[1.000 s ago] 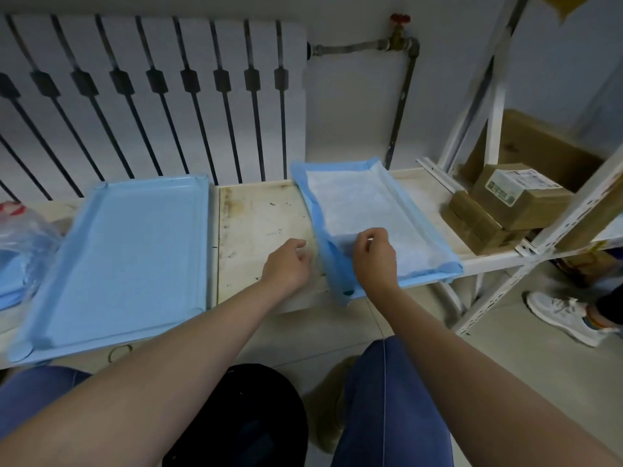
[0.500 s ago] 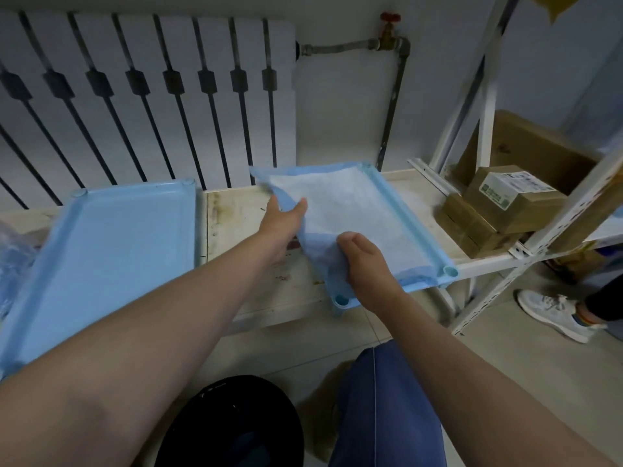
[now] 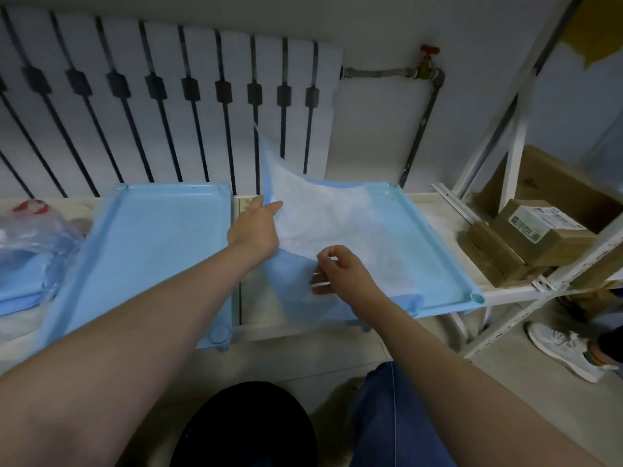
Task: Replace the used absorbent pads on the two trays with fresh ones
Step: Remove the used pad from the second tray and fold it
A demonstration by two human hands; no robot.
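Note:
Two light-blue trays sit side by side on a shelf. The left tray is bare. On the right tray lies a white absorbent pad with a blue border; its far left corner stands raised above the tray. My left hand holds the pad's left edge, fingers stretched along it. My right hand pinches the pad's near edge between curled fingers and thumb.
A clear plastic bag with blue pads lies at the far left. Cardboard boxes fill the white rack on the right. A radiator stands behind. A black bin sits below, and another person's shoe is at right.
The pad's left side has lifted higher off the right tray, its far corner now standing up. My left hand slid farther along the edge; my right hand moved from the tray's near corner onto the pad.

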